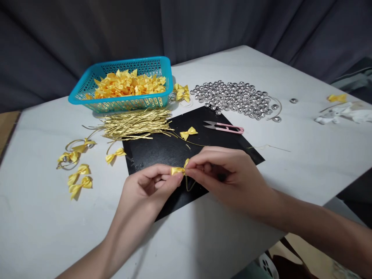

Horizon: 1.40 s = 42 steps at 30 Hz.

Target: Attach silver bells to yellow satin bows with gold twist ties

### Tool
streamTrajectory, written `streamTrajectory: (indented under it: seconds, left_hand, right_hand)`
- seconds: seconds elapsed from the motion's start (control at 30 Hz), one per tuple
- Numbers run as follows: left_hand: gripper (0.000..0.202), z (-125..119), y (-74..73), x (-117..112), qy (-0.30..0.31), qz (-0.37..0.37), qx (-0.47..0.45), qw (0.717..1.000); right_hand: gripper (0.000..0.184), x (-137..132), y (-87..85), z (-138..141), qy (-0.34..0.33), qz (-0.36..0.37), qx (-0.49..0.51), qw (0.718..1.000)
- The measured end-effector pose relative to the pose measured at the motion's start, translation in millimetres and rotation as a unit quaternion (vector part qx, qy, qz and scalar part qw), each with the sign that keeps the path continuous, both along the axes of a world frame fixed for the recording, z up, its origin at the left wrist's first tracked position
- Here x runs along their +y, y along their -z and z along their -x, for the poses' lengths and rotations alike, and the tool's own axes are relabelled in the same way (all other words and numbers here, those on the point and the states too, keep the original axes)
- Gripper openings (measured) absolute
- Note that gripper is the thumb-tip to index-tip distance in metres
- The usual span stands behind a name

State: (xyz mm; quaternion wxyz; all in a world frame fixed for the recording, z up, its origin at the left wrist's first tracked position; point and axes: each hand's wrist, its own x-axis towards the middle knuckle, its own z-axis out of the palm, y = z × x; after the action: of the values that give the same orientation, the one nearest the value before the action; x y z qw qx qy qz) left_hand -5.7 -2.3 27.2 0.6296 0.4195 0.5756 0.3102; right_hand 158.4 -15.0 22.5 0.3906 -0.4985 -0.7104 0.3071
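Between my two hands is a yellow ribbon bow [177, 171], held above a black mat [151, 155]. My left hand [154, 186] pinches the bow's left side between thumb and fingers. With thumb and index finger, my right hand [223, 174] grips it at the middle and right, partly hiding it. A thin gold cord [189, 186] loops down below the bow. Another yellow bow [188, 133] lies on the mat beyond my fingers, and pink-handled thread snips [225, 127] rest to its right.
A blue basket [120, 100] full of yellow bows stands at the back left. In front of it lies a pile of gold cords [135, 124]. Silver bells [232, 99] spread across the back right. Several loose bows [80, 186] are at left; white scraps [340, 113] lie far right.
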Motion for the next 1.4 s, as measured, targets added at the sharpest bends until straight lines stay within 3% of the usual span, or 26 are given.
streamTrajectory:
  seconds: [0.17,0.33,0.67,0.9,1.13,1.27,1.4]
  left_hand:
    - [0.013,-1.7,-4.4,0.4,-0.015,0.030,0.016,0.999]
    - [0.016,0.2,-2.5,1.4,0.006,0.023,0.018,1.000]
    - [0.018,5.1,3.3,3.5,0.066,0.010,-0.026,0.997]
    - [0.010,1.5,3.6,5.6,0.036,0.037,-0.040,0.998]
    - [0.014,1.4,5.3,6.4,0.060,0.004,0.002,0.998]
    - [0.016,2.7,9.7,11.2,0.058,0.012,-0.004,0.998]
    - [0.025,4.6,12.0,14.8,0.023,0.006,-0.010,1.000]
  right_hand:
    - [0.010,4.2,-2.4,-4.5,-0.029,0.019,-0.006,0.999]
    - [0.010,5.9,-2.8,-6.4,-0.042,0.045,0.002,0.998]
    - [0.012,5.9,5.7,-3.1,-0.013,0.096,0.041,0.994]
    - [0.011,5.5,7.9,-2.9,-0.001,0.088,0.044,0.995]
    - [0.012,7.3,2.6,-5.3,-0.002,0.094,0.024,0.995]
    - [0.014,15.6,5.3,-15.2,0.055,0.110,0.006,0.992]
    - [0.015,25.8,16.6,-31.1,0.125,0.043,-0.143,0.981]
